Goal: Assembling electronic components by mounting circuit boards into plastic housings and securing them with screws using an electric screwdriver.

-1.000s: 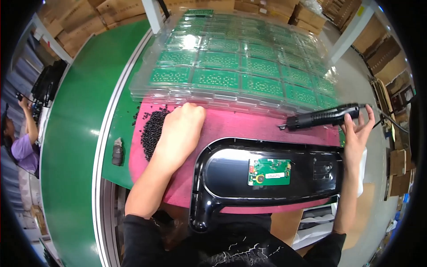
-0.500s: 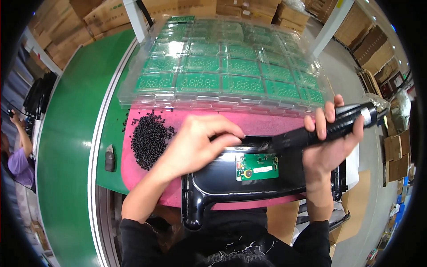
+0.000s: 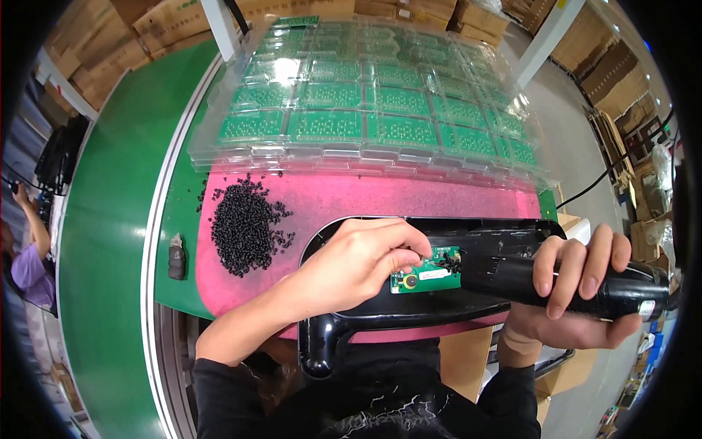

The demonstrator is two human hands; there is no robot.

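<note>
My right hand is wrapped round a black electric screwdriver, held nearly level with its front end pointing left. That end reaches over a green circuit board, which lies inside a glossy black plastic housing. Dark small bits show at the screwdriver's front end; what they are is hard to make out. My left hand has thumb and forefinger pinched just above the board's left half, and whatever sits between the fingertips is hidden. Left of it, a heap of small black screws lies on the pink mat.
Stacked clear plastic trays full of green circuit boards stand behind the mat. A small dark lump lies on the green table at left. Cardboard boxes line the back. Another person is at the far left.
The screwdriver has come down and toward me, from the housing's far edge to over the board. My left hand has moved right and nearer, to just above the board.
</note>
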